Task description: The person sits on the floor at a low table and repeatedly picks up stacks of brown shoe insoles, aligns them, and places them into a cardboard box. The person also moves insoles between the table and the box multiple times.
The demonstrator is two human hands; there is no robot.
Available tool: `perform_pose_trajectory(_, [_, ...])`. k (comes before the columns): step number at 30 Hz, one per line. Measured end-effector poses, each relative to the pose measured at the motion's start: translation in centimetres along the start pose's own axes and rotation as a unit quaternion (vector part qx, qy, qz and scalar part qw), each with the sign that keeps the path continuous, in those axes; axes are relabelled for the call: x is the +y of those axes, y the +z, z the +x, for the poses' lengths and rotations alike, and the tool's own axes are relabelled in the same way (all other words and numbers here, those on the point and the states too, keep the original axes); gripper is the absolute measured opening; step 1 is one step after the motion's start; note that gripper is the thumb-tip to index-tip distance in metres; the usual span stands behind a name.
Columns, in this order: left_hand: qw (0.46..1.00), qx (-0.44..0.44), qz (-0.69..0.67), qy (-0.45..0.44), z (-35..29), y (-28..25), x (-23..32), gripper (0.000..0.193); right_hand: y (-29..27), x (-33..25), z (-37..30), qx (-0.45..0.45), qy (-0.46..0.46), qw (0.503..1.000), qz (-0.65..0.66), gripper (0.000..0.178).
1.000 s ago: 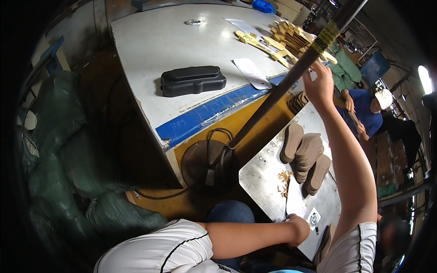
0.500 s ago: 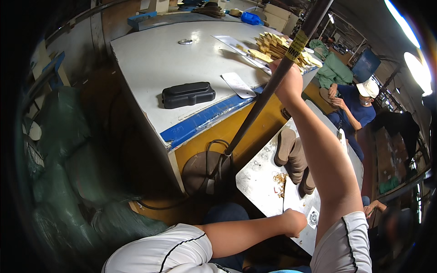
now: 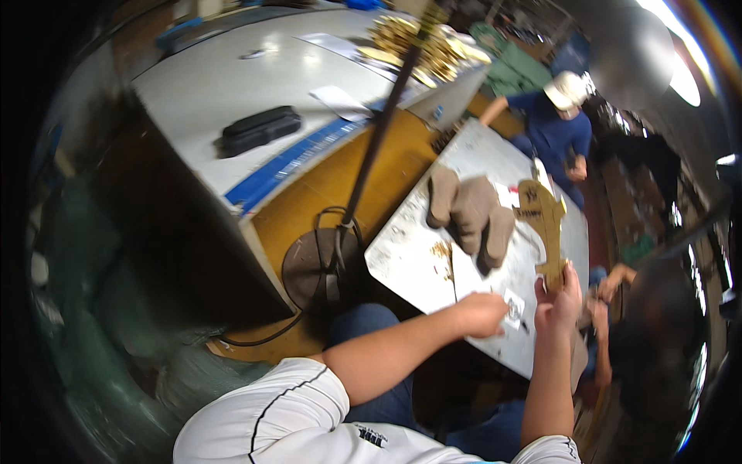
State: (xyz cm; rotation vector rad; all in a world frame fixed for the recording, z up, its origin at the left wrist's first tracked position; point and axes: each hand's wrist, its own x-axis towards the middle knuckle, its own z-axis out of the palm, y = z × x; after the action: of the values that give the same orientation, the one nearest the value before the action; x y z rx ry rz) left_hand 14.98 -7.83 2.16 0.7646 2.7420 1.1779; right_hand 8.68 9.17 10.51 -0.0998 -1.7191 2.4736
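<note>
My right hand (image 3: 559,303) grips the lower end of a flat yellow insole-shaped piece (image 3: 541,220), holding it up above the white table (image 3: 394,247). Dark markings show on its face. Beside it, over the table's near edge, my left hand (image 3: 483,315) is closed; whatever it may hold is hidden. Under and near the left hand lies a white sheet (image 3: 473,274) with a small printed label (image 3: 512,305) next to it. Several brown shoe soles (image 3: 471,209) rest farther back on the table, with small orange-brown bits (image 3: 442,255) in front of them.
A larger workbench (image 3: 232,85) at left carries a heap of yellow pieces (image 3: 421,46), papers (image 3: 340,102) and a black case (image 3: 260,130). A dark pole (image 3: 379,131) rises between the tables. A person in blue (image 3: 553,127) sits across; another person's hands (image 3: 599,309) show at right.
My right hand has come back from the yellow heap on the workbench to above the white table, with a yellow piece in it. My left hand stays closed near the table edge. The view has shifted.
</note>
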Motion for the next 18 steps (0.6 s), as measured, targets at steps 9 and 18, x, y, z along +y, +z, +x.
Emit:
perform_pose_trajectory(9, [0.954, 0.283, 0.024, 0.093, 2.0, 0.7, -2.7, 0.033, -25.4, -0.9, -18.4, 0.203, 0.102, 0.971, -0.075, 0.022])
perform_pose_trajectory(18, [0.898, 0.398, 0.133, 0.132, 2.0, -0.6, 0.8, 0.014, -33.7, -6.3, -17.5, 0.279, -0.067, 0.956, -0.063, 0.023])
